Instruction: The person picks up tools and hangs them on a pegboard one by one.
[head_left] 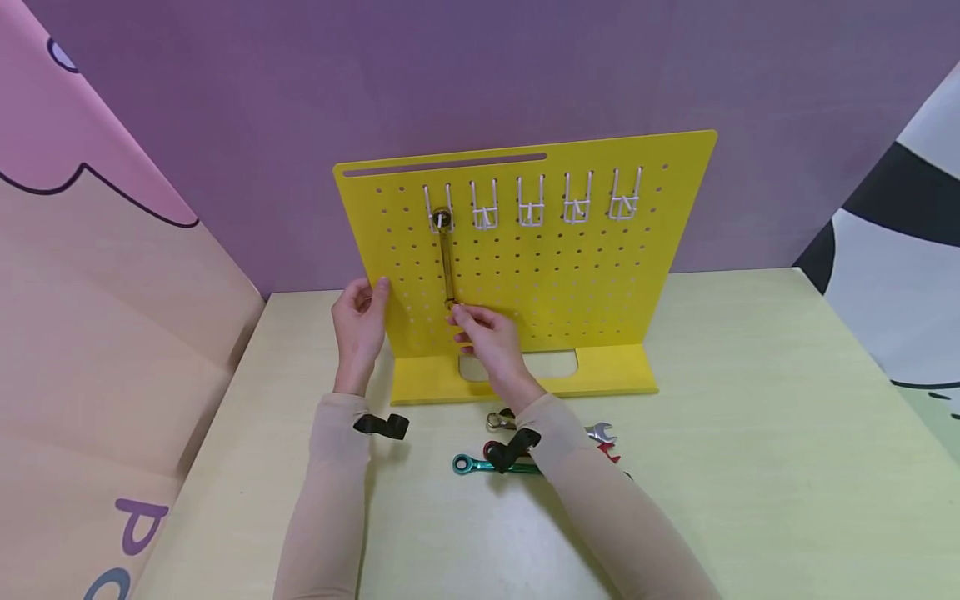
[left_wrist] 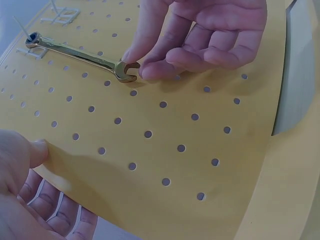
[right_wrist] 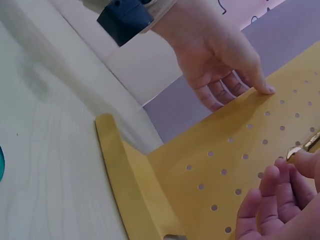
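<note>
A gold combination wrench (head_left: 447, 267) hangs by its ring end on the leftmost white hook (head_left: 427, 200) of the yellow pegboard (head_left: 570, 283). At its lower, open-jawed end, my right hand (head_left: 491, 342) pinches the wrench between thumb and fingers. My left hand (head_left: 362, 329) holds the board's left edge; its thumb lies on the front face, and the other fingers go behind, as the left wrist view shows. On the table below the right forearm lie more wrenches: a teal one (head_left: 480, 465), a red one (head_left: 609, 452) and a silver one (head_left: 600, 432), partly hidden by the sleeve.
Several more white hooks (head_left: 531, 204) line the upper board with nothing on them. The board's yellow base (head_left: 615, 371) stands on the pale table (head_left: 750, 417). A purple backdrop (head_left: 480, 75) rises behind, and a printed panel (head_left: 112, 292) stands at left.
</note>
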